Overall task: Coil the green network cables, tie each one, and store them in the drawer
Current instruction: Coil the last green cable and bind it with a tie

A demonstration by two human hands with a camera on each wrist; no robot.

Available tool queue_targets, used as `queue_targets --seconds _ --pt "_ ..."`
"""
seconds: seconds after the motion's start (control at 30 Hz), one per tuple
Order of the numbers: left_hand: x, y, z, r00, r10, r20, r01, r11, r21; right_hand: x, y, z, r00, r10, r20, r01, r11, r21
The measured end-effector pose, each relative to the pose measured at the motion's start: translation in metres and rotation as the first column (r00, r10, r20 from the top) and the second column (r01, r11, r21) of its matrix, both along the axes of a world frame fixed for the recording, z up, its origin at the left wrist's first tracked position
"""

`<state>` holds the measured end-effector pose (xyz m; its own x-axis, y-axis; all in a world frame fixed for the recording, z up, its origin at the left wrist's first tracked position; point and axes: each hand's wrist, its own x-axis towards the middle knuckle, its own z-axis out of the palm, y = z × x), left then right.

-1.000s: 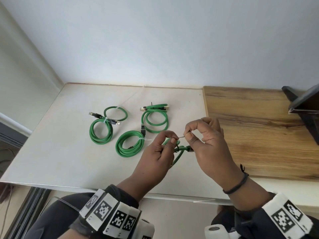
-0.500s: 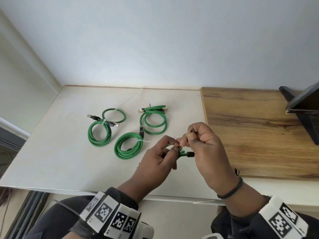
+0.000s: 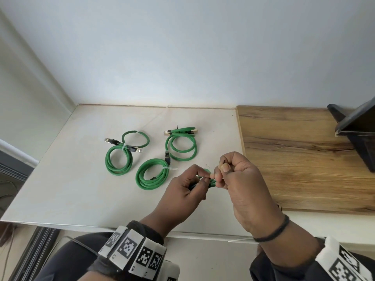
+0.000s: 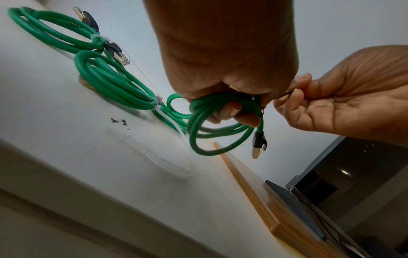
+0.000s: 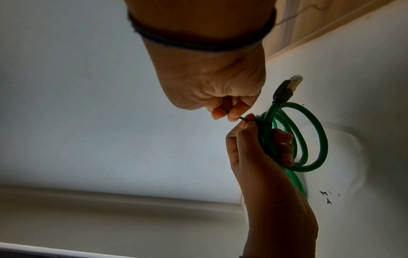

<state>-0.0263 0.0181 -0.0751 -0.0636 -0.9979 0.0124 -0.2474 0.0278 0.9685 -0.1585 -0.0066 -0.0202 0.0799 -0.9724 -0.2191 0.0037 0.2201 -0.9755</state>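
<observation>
Three green coils lie on the white table (image 3: 60, 179): the left coil (image 3: 119, 157) is cinched with a white tie into a figure-eight, the middle coil (image 3: 151, 177) is bound by a white tie, and the far coil (image 3: 181, 146) is bound at its top, plugs showing. Right of them, above the table's front part, the left hand (image 3: 182, 191) curls its fingers round a fourth coil (image 4: 212, 125), whose loops hang below the fist with a gold-tipped plug dangling. Just beside it, the right hand (image 3: 241, 179) pinches the tail of a thin black tie (image 5: 245, 120) wrapped round that coil's strands.
</observation>
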Motion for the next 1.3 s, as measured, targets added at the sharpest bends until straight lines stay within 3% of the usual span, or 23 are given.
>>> queue_targets --seconds 0.33,0.53,0.73,0.8,0.9,1.13,1.2,1.3 --pt "0.003 -0.002 -0.006 1.0 -0.008 -0.026 0.008 1.0 -0.011 0.002 0.003 0.004 0.999 -0.009 -0.036 0.009 1.0 -0.001" --pt "0.007 -0.003 -0.003 0.999 0.045 -0.018 -0.045 0.999 -0.002 -0.003 -0.008 0.005 0.994 0.101 -0.052 -0.102 0.994 -0.024" --pt "0.005 0.0 -0.003 0.994 0.052 0.097 -0.049 0.998 -0.026 -0.021 -0.022 0.015 0.981 0.15 0.122 -0.168 0.974 0.151" --pt "0.004 0.001 -0.001 0.985 0.043 0.167 -0.035 0.998 -0.053 -0.026 -0.026 0.015 0.988 0.15 0.036 -0.154 0.97 0.188" --pt "0.002 0.001 0.002 0.962 0.032 0.272 0.005 0.991 -0.131 -0.031 -0.026 0.01 0.936 0.305 -0.176 -0.248 0.925 0.287" --pt "0.001 -0.001 0.006 0.897 0.046 0.44 0.065 0.97 -0.235 -0.026 -0.021 0.008 0.814 0.503 -0.29 -0.35 0.824 0.446" --pt "0.001 0.0 0.004 0.886 0.044 0.461 0.074 0.969 -0.234 -0.02 -0.019 0.009 0.829 0.508 -0.235 -0.342 0.792 0.506" --pt "-0.002 0.001 0.003 0.918 0.054 0.393 0.03 0.978 -0.205 -0.011 -0.015 0.008 0.901 0.406 -0.156 -0.285 0.822 0.493"
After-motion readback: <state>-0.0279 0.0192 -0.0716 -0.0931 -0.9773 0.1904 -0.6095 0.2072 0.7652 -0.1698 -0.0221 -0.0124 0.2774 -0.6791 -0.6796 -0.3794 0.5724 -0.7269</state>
